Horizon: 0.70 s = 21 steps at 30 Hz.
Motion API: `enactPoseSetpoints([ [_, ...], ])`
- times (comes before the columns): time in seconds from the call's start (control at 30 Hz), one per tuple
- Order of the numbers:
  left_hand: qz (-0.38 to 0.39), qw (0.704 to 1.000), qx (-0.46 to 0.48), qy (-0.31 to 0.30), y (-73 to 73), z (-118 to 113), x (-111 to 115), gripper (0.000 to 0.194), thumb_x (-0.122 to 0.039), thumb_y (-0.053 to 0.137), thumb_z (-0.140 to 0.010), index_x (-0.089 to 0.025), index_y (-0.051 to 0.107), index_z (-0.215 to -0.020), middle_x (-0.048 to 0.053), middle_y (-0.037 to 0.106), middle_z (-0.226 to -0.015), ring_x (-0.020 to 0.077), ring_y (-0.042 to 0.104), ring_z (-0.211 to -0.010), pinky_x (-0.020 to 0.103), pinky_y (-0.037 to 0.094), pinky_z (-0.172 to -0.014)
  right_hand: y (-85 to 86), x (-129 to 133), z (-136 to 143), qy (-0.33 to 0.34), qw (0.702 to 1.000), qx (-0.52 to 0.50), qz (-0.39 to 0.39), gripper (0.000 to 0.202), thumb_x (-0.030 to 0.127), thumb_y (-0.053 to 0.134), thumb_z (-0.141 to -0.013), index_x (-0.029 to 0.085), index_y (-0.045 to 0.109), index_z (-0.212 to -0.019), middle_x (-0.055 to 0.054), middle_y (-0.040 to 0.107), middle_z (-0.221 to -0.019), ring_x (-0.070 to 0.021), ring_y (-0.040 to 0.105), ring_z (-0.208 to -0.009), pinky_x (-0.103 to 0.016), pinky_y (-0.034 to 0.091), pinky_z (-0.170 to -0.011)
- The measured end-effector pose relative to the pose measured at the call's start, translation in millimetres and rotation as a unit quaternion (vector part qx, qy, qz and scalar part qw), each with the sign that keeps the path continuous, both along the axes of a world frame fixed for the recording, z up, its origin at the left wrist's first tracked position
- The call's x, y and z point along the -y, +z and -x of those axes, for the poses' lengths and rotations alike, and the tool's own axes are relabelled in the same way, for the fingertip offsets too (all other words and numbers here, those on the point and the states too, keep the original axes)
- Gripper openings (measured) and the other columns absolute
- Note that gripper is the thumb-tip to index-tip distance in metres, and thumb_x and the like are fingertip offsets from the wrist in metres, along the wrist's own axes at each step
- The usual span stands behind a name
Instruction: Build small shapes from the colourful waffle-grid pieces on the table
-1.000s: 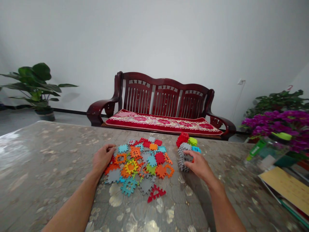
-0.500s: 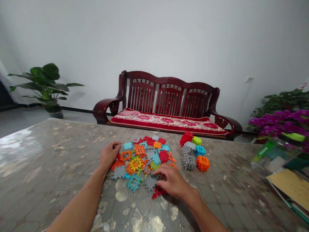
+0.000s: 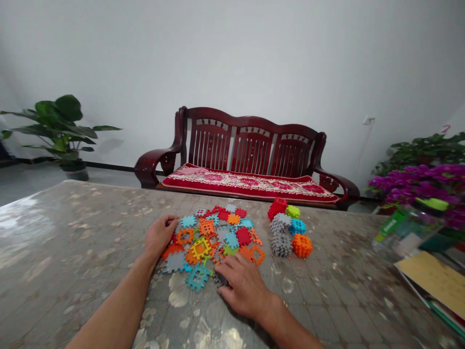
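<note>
A loose pile of flat notched plastic pieces in several colours lies on the table (image 3: 109,271). My left hand (image 3: 160,235) rests at the pile's left edge, fingers bent together; what they hold, if anything, is hidden. At the near right of the pile, my right hand (image 3: 241,283) is closed on a dark grey piece (image 3: 219,279), largely covered by the fingers. A teal piece (image 3: 198,277) lies just left of that hand, and an orange piece (image 3: 257,255) shows beyond it.
Right of the pile stand grouped stacks: red (image 3: 277,208), green (image 3: 292,212), grey (image 3: 281,244), blue (image 3: 297,227) and orange (image 3: 302,245). Farther right are a clear bottle (image 3: 421,228), papers (image 3: 432,276) and purple flowers (image 3: 421,184). A wooden bench (image 3: 250,145) stands behind the table.
My right hand has moved slightly left over the pile's near edge. Orange pieces now show behind it, and the red pieces beneath it are no longer visible. The view has shifted slightly.
</note>
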<state>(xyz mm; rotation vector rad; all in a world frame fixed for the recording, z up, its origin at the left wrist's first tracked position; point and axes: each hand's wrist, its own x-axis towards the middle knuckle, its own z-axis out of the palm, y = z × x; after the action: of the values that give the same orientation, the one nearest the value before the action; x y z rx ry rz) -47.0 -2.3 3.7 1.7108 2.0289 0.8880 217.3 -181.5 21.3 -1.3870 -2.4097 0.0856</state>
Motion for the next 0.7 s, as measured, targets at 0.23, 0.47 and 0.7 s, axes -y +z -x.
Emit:
enactPoseSetpoints([
  [0.23, 0.013, 1.0, -0.01, 0.006, 2.2, -1, 0, 0.033, -0.039, 0.053, -0.086, -0.023, 0.074, -0.106, 0.005, 0.078, -0.095, 0.0228, 0.069, -0.086, 0.027, 0.046, -0.065, -2.2, -2, 0, -0.022, 0.997, -0.062, -0.039, 0.021, 0.019, 0.062, -0.088, 0.026, 0.068, -0.106, -0.002, 0.073, -0.097, -0.0208, 0.063, -0.092, -0.032, 0.047, -0.081],
  [0.47, 0.008, 1.0, -0.003, 0.003, -3.0, 0, -3, 0.033, -0.039, 0.053, -0.086, -0.024, 0.074, -0.105, 0.003, 0.077, -0.094, 0.0207, 0.068, -0.083, 0.026, 0.045, -0.065, -5.8, -27, -27, -0.189, 0.911, -0.365, 0.032, 0.027, 0.024, 0.055, -0.088, 0.023, 0.072, -0.109, -0.005, 0.076, -0.103, -0.0209, 0.07, -0.094, -0.033, 0.052, -0.086],
  [0.7, 0.008, 1.0, 0.001, 0.004, -7.5, 3, -5, 0.034, -0.04, 0.053, -0.085, -0.024, 0.073, -0.106, 0.003, 0.077, -0.095, 0.021, 0.068, -0.084, 0.026, 0.045, -0.066, -13.4, -43, -55, -0.237, 0.91, -0.339, -0.013, 0.032, 0.021, 0.054, -0.08, 0.02, 0.072, -0.107, -0.009, 0.071, -0.116, -0.0245, 0.064, -0.109, -0.04, 0.048, -0.1],
])
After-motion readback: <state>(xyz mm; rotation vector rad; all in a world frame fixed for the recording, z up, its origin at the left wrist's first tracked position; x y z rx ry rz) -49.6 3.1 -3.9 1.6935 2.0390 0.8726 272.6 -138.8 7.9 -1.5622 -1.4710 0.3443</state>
